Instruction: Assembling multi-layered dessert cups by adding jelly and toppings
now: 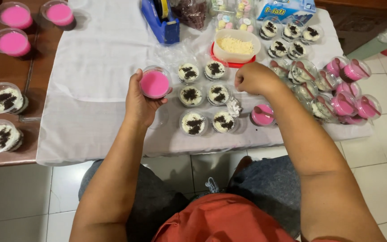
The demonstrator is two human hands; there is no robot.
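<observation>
Left hand (139, 104): we grip a pink pudding cup (155, 84), centre frame, fingers curled round it.
Right hand (254, 78): fisted, contents unseen.
Done: six crumb-topped cups (206, 96) below.
Left: lidded cups (337, 92) piled right.

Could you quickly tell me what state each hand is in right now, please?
Left hand: closed around a small clear plastic cup of pink pudding.
Right hand: curled into a loose fist above the white cloth; contents cannot be told.
</observation>
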